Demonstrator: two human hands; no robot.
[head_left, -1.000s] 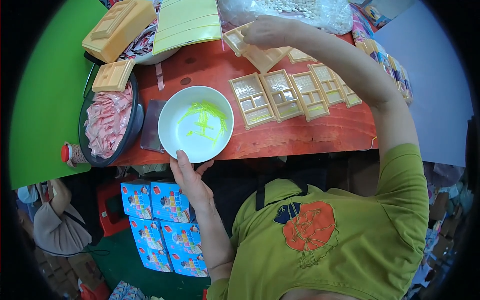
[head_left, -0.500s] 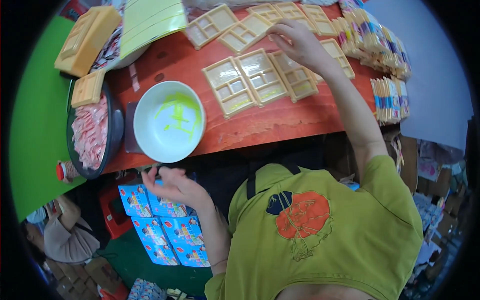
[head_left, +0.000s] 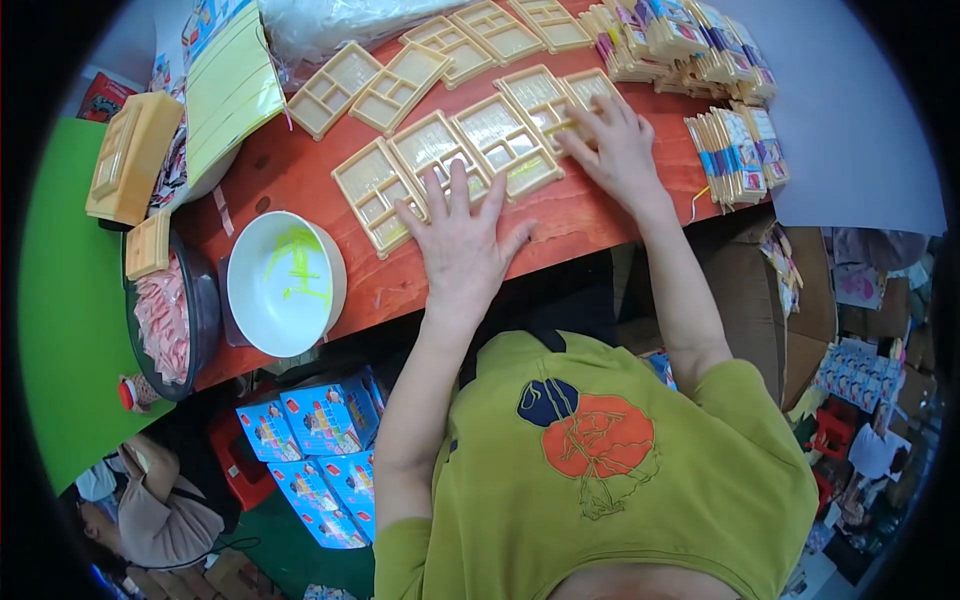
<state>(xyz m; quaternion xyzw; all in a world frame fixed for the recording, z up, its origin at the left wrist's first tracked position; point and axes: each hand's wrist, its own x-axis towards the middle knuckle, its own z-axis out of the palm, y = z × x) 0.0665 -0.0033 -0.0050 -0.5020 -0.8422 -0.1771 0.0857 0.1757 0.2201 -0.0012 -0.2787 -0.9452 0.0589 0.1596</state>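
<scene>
My left hand (head_left: 465,245) is spread open, palm down, over the nearer row of cream compartment trays. Its fingertips reach onto the left tray (head_left: 360,180) and the one beside it (head_left: 425,145). Further right, my right hand (head_left: 620,155) bends over the right end of that row. A thin yellow strip (head_left: 556,126) shows between its thumb and forefinger, over a tray (head_left: 535,95); its far end is hidden. Yellow-green bits lie in the near compartment of the third tray (head_left: 490,130). A white bowl (head_left: 245,290) holds several yellow-green strips.
More cream trays (head_left: 495,30) lie in a far row. Bundled packs (head_left: 735,155) are stacked at the table's right. At left stand a dark tub (head_left: 205,320) of pink packets and a yellow board (head_left: 225,110). Blue boxes (head_left: 320,420) sit below the table edge. Another person (head_left: 165,520) is at lower left.
My left hand has moved from beside the bowl onto the trays. My right hand has come lower and nearer over the right-hand trays. The view has shifted.
</scene>
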